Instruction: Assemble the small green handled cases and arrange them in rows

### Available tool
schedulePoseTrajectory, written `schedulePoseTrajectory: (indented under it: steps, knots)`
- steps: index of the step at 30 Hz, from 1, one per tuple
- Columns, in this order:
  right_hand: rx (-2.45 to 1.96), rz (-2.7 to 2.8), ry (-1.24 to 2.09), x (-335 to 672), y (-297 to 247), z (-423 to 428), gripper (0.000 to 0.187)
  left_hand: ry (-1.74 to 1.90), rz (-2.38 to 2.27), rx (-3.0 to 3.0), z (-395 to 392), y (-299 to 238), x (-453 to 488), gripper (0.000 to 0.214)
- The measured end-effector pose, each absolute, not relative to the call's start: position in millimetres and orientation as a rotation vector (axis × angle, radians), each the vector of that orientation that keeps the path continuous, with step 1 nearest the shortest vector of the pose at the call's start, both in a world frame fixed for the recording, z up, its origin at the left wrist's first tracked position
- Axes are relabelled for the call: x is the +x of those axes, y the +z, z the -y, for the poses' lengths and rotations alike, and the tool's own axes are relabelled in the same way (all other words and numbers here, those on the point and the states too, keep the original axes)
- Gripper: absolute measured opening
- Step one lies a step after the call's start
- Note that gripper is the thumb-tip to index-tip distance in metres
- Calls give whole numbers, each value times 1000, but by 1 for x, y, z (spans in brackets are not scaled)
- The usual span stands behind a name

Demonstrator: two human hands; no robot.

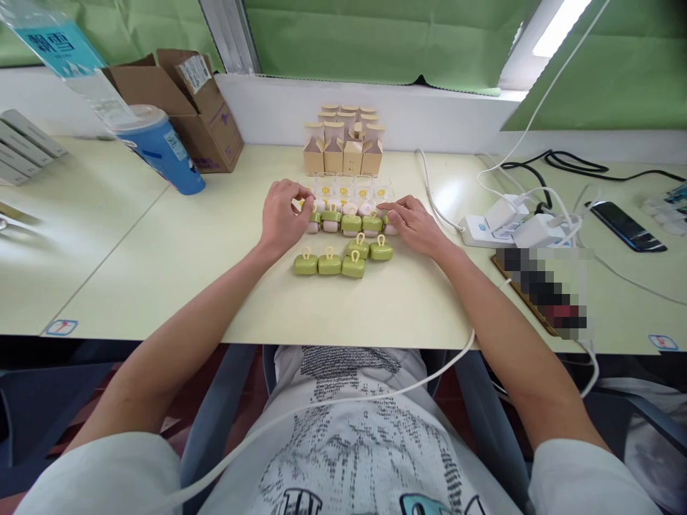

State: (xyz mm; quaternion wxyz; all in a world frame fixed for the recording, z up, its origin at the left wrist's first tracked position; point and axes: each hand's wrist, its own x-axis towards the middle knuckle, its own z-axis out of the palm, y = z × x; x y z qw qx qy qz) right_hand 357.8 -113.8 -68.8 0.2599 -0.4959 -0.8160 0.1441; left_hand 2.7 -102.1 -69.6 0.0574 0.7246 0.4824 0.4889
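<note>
My left hand (287, 214) is at the left end of a row of small green-and-pink cases (351, 224), its thumb and index finger curled together. Whatever lies between those fingertips is too small to make out. At the row's right end my right hand (416, 225) rests with its fingers stretched out, touching or just over the last case. Small pink pieces (368, 208) sit along the back of the row. Behind them stand clear plastic holders (343, 191) with yellow round marks. Nearer to me lie several closed green cases (330, 265) with pale yellow loops.
Small open cardboard boxes (343, 150) stand by the wall. To the left are a blue cup (166, 154), a brown carton (215, 129) and a tilted clear bottle (69, 61). A power strip (483, 230), cables and a phone (627, 225) are on the right. A white cable crosses my lap.
</note>
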Motion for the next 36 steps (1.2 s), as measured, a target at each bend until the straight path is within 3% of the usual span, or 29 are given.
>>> schedulePoseTrajectory:
  steps: [13,18,22,29,33,36]
  knots:
    - [-1292,2029,39,352,-69,115,98,1562,-1450,2248,107,-66,7,11]
    - [-1145,1732,4,355,-64,113,54,1583,-1312,2365,120,-56,13,11]
    - [-1268,1607,92,362,-59,111,22,1414,-955,2589,140,-44,24,17]
    - [-1579,1849,411,367,-51,118,35,950,-593,2993,163,-40,34,26]
    - [-1481,2031,410,365,-53,120,54,896,-517,3075,166,-42,36,33]
    - [-1396,2058,508,367,-53,121,57,849,-466,3126,166,-43,36,45]
